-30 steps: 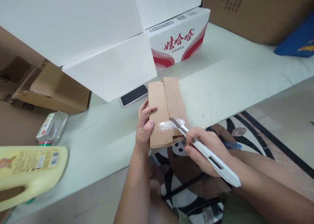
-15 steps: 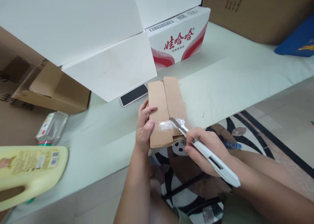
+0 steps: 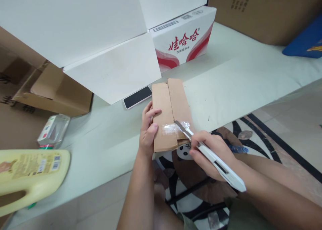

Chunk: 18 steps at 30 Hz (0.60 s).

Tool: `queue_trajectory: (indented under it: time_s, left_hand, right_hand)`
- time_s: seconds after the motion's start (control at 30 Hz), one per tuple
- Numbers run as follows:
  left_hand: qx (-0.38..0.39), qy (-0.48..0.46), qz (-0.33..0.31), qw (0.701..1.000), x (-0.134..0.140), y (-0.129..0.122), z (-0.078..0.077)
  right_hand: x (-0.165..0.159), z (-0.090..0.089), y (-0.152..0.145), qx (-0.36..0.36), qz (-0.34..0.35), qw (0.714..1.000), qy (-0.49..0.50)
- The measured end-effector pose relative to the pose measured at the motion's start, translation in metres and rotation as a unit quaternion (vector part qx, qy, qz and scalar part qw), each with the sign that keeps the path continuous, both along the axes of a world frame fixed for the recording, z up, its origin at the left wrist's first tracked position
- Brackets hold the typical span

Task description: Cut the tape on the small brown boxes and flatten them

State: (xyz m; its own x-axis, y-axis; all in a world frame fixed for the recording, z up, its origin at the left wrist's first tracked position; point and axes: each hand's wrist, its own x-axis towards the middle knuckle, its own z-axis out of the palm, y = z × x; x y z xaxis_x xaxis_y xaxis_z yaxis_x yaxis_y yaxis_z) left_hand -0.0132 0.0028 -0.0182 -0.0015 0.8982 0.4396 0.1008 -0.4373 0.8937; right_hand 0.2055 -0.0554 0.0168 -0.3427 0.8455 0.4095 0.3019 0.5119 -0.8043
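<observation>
A small brown cardboard box [image 3: 162,102] lies at the near edge of the pale table, its flaps meeting along a central seam. Clear tape [image 3: 169,128] crosses the seam near its closer end. My left hand [image 3: 149,129] grips the box by its left side, thumb and fingers on the top. My right hand [image 3: 210,152] is closed around a white utility knife [image 3: 221,168]. The knife's blade is out, and its tip touches the seam just beyond the tape. A phone [image 3: 138,97] with a dark screen lies to the left of the box.
White cartons [image 3: 113,67] stand behind the box, one with red lettering [image 3: 184,40]. Cardboard boxes [image 3: 62,92] are at the left, with a clear bottle [image 3: 56,127] and a yellow jug [image 3: 37,173]. A large brown carton [image 3: 261,15] and a blue container [image 3: 305,38] stand back right.
</observation>
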Motion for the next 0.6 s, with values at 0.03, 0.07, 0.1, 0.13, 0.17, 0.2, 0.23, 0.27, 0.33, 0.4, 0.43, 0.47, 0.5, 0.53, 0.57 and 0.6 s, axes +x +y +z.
queue_trajectory:
  time_s: [0.03,0.07,0.1,0.13,0.17,0.2,0.23,0.27,0.33,0.4,0.43,0.47,0.5,0.53,0.57,0.6]
  left_hand:
    - [0.002,-0.002,0.000,1.000,0.0002,-0.0001,0.0002]
    - [0.005,-0.005,-0.001,1.000,0.0006,-0.0003,0.0004]
    - [0.007,-0.009,-0.002,1.000,0.0009,-0.0006,0.0006]
    - [0.006,-0.011,-0.003,1.000,0.0012,-0.0008,0.0009]
    - [0.004,-0.011,-0.003,1.000,0.0015,-0.0011,0.0010]
    - [0.002,-0.010,-0.002,1.000,0.0018,-0.0013,0.0011]
    - [-0.001,-0.009,0.000,1.000,0.0019,-0.0014,0.0011]
    - [-0.003,-0.009,0.003,1.000,0.0019,-0.0013,0.0009]
    - [-0.003,-0.010,0.007,1.000,0.0017,-0.0010,0.0004]
    - [-0.002,-0.009,0.005,1.000,0.0015,-0.0006,0.0000]
    - [-0.002,-0.010,0.003,1.000,0.0014,-0.0005,-0.0001]
    - [-0.001,-0.012,0.000,1.000,0.0015,-0.0004,0.0000]
    - [-0.001,-0.015,-0.001,1.000,0.0015,-0.0005,0.0002]
    - [-0.001,-0.016,-0.001,1.000,0.0016,-0.0005,0.0005]
    - [0.000,-0.016,0.000,1.000,0.0016,-0.0006,0.0008]
    - [-0.001,-0.012,0.000,1.000,0.0015,-0.0007,0.0010]
  right_hand:
    - [-0.0002,0.0005,0.0002,0.000,0.002,1.000,0.000]
    - [-0.0003,0.0010,0.0003,0.001,0.003,1.000,0.000]
    - [-0.0005,0.0014,0.0004,0.002,0.003,1.000,-0.002]
    - [-0.0007,0.0019,0.0004,0.004,0.001,1.000,-0.005]
    - [-0.0009,0.0023,0.0004,0.005,-0.002,1.000,-0.008]
    - [-0.0012,0.0025,0.0004,0.004,-0.004,1.000,-0.012]
    - [-0.0014,0.0027,0.0003,0.003,-0.006,1.000,-0.014]
    - [-0.0017,0.0027,0.0003,0.001,-0.006,1.000,-0.014]
    - [-0.0019,0.0025,0.0003,-0.001,-0.007,1.000,-0.011]
    - [-0.0017,0.0019,0.0003,0.001,-0.004,1.000,-0.008]
    - [-0.0015,0.0016,0.0003,0.001,-0.001,1.000,-0.007]
    - [-0.0012,0.0013,0.0002,0.001,0.001,1.000,-0.007]
    - [-0.0011,0.0010,0.0001,0.000,0.002,1.000,-0.006]
    - [-0.0010,0.0008,0.0000,-0.002,0.002,1.000,-0.005]
    - [-0.0010,0.0007,-0.0002,-0.006,0.000,1.000,-0.006]
    - [-0.0011,0.0006,-0.0004,-0.009,-0.003,1.000,-0.007]
